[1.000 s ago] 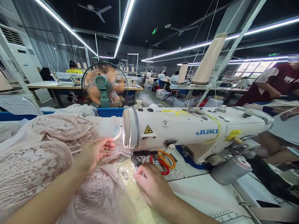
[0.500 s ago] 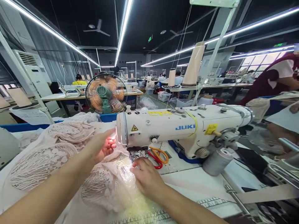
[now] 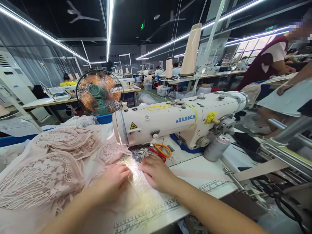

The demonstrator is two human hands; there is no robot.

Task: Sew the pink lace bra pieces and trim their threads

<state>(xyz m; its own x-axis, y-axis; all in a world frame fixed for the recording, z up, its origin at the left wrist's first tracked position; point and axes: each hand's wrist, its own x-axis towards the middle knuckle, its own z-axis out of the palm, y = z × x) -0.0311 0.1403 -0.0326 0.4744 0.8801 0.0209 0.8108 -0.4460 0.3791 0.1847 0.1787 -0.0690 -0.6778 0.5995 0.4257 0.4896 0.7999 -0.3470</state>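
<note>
A white JUKI sewing machine stands in front of me, its lamp lighting the needle area. Pale pink lace fabric runs up to the presser foot. My left hand lies on the fabric left of the foot, its fingers closed together over a fold. Right of the foot, my right hand rests with bent fingers and thumb drawn together; what they hold is hidden. Beneath and between both hands is a shiny, clear-covered yellowish strip. Scissors with orange and red handles lie behind my right hand.
Lace pieces are heaped on the left. A grey thread cone stands right of the machine. Measuring tape runs along the table's front edge. A fan stands behind; a co-worker in dark red leans at right.
My left hand has come down and toward me from beside the machine head onto the fabric. My right hand stays near the foot. The view has shifted right.
</note>
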